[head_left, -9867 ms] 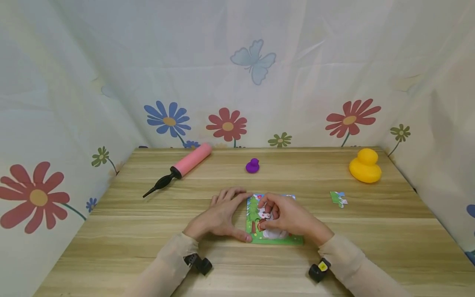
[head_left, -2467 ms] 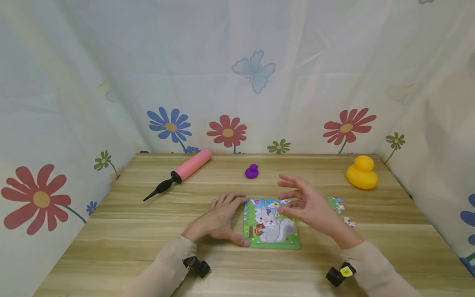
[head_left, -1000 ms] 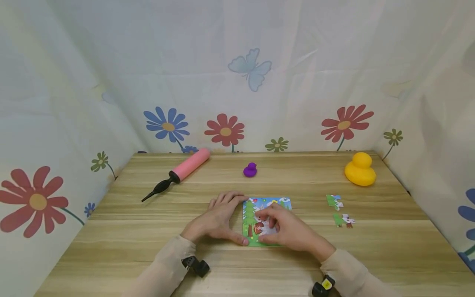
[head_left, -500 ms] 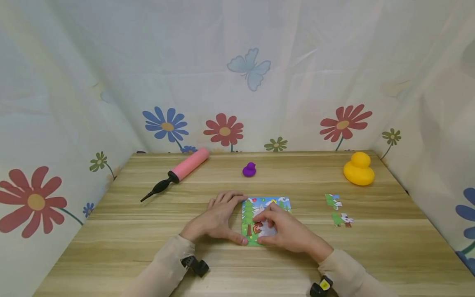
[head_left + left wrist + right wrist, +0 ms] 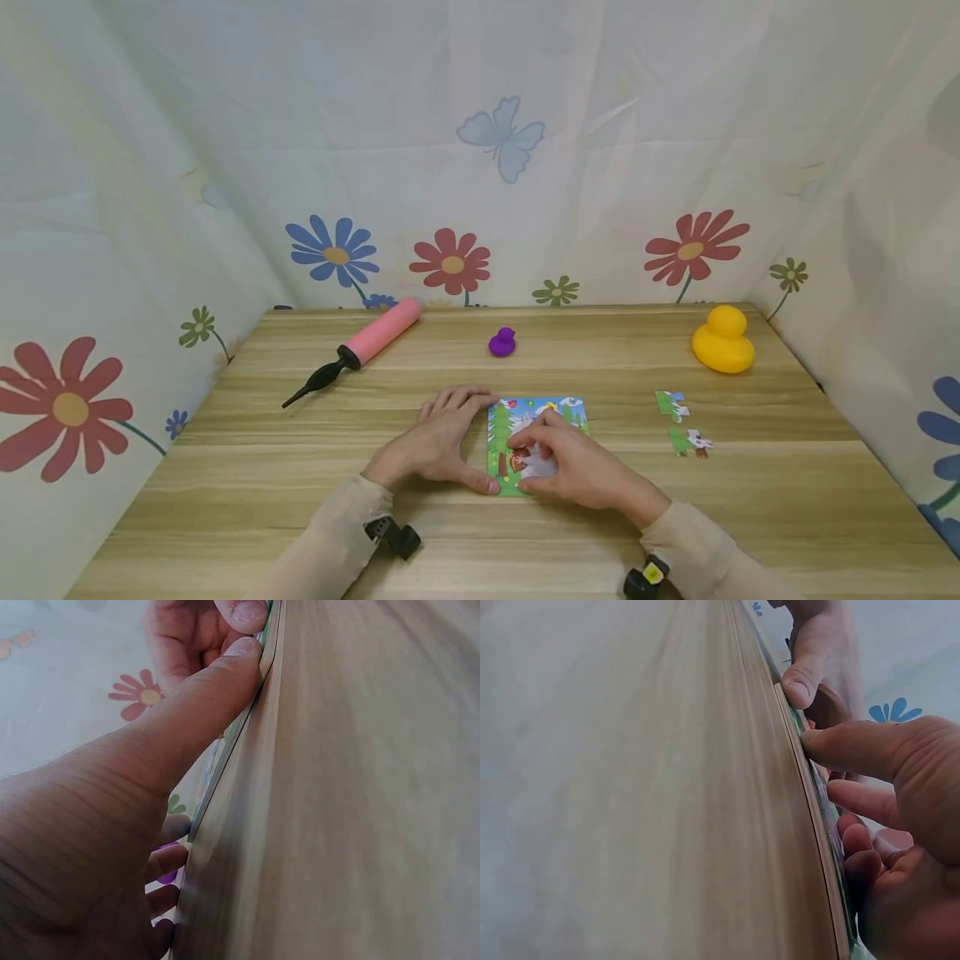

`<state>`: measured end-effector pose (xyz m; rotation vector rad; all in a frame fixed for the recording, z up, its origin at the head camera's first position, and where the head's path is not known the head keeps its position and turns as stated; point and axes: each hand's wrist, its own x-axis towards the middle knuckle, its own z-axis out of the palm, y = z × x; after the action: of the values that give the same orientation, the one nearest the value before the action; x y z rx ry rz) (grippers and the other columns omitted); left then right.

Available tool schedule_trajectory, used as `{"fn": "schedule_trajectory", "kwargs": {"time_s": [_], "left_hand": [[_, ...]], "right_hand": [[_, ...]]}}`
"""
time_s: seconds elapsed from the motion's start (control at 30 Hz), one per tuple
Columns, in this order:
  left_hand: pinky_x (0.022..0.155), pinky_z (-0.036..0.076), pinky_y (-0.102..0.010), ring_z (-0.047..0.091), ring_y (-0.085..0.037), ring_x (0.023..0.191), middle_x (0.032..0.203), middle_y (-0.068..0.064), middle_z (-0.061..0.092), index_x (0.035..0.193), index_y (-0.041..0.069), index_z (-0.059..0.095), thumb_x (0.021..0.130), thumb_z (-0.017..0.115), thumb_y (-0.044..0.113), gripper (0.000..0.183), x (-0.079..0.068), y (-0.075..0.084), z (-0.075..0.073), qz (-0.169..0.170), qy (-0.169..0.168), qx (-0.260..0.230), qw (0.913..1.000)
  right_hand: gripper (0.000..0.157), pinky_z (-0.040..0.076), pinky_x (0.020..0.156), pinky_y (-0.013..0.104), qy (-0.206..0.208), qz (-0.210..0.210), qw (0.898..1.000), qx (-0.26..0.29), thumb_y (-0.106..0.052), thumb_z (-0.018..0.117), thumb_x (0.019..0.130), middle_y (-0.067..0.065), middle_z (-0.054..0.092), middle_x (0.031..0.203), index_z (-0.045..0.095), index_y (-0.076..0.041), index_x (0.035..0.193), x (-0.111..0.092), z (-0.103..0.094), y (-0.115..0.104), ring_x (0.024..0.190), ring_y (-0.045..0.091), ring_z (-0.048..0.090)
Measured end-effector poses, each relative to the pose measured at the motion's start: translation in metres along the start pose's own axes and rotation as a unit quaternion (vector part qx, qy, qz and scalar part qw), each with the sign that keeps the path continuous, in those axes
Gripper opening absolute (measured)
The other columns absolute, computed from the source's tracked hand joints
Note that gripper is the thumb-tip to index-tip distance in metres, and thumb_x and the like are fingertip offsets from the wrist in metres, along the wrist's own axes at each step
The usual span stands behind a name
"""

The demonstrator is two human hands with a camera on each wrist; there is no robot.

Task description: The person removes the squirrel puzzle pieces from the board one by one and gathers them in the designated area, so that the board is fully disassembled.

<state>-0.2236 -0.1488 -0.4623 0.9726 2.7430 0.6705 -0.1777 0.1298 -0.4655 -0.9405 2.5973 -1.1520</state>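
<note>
In the head view a square squirrel jigsaw puzzle (image 5: 498,425) lies flat on the table. My left hand (image 5: 435,442) rests along its left side, the thumb on the lower corner and a forefinger at the upper corner. Over the puzzle's lower middle is my right hand (image 5: 577,467), hiding much of the picture. Its thumb and forefinger touch the face some way apart; no piece stands lifted between them. The right wrist view shows the right thumb (image 5: 847,746) on the puzzle's surface close to the left thumb (image 5: 804,682), with other fingers loosely bent.
Right of the puzzle lie a loose green-and-white puzzle piece (image 5: 672,405) and, below it, a green, white and brown piece or pair (image 5: 692,443). Farther back are a pink hand pump (image 5: 382,332), a purple toy duck (image 5: 502,342) and a larger yellow duck (image 5: 723,342).
Since the oldest frame, the lower loose jigsaw piece or pair has appeared on the right. My right hand came down from above the puzzle onto it, then hardly moved. The left hand stayed put.
</note>
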Motion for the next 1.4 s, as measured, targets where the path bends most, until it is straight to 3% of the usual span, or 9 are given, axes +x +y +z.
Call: {"fn": "schedule_trajectory", "kwargs": {"time_s": [0.4, 0.97, 1.4], "left_hand": [[0.122, 0.031, -0.071, 0.032, -0.039, 0.158, 0.175, -0.008, 0.035, 0.171, 0.018, 0.040, 0.072, 0.096, 0.074, 0.127, 0.0000, -0.0025, 0.0031, 0.004, 0.003, 0.000, 1.0000], [0.122, 0.030, -0.071, 0.031, -0.039, 0.158, 0.175, -0.009, 0.036, 0.171, 0.018, 0.040, 0.072, 0.096, 0.074, 0.127, 0.0003, -0.0026, 0.0012, 0.004, 0.007, -0.001, 1.0000], [0.122, 0.030, -0.070, 0.031, -0.039, 0.159, 0.174, -0.009, 0.037, 0.171, 0.017, 0.040, 0.072, 0.096, 0.073, 0.127, -0.0014, -0.0005, -0.0001, 0.008, 0.007, -0.003, 0.9999]], "right_hand": [[0.047, 0.051, 0.088, 0.030, 0.008, -0.010, 1.000, 0.020, -0.019, 0.092, 0.093, 0.000, 0.064, 0.115, 0.068, -0.012, 0.133, 0.0004, 0.0043, 0.0010, 0.100, 0.017, 0.057], [0.052, 0.052, 0.083, 0.028, 0.018, -0.014, 1.000, 0.016, -0.019, 0.095, 0.089, -0.002, 0.067, 0.109, 0.074, -0.007, 0.135, 0.0028, 0.0034, 0.0006, 0.093, 0.016, 0.058], [0.054, 0.053, 0.077, 0.026, 0.014, 0.015, 0.999, 0.045, -0.022, 0.094, 0.091, 0.000, 0.067, 0.103, 0.074, -0.004, 0.137, 0.0026, -0.0025, 0.0032, 0.092, 0.018, 0.060]]}}
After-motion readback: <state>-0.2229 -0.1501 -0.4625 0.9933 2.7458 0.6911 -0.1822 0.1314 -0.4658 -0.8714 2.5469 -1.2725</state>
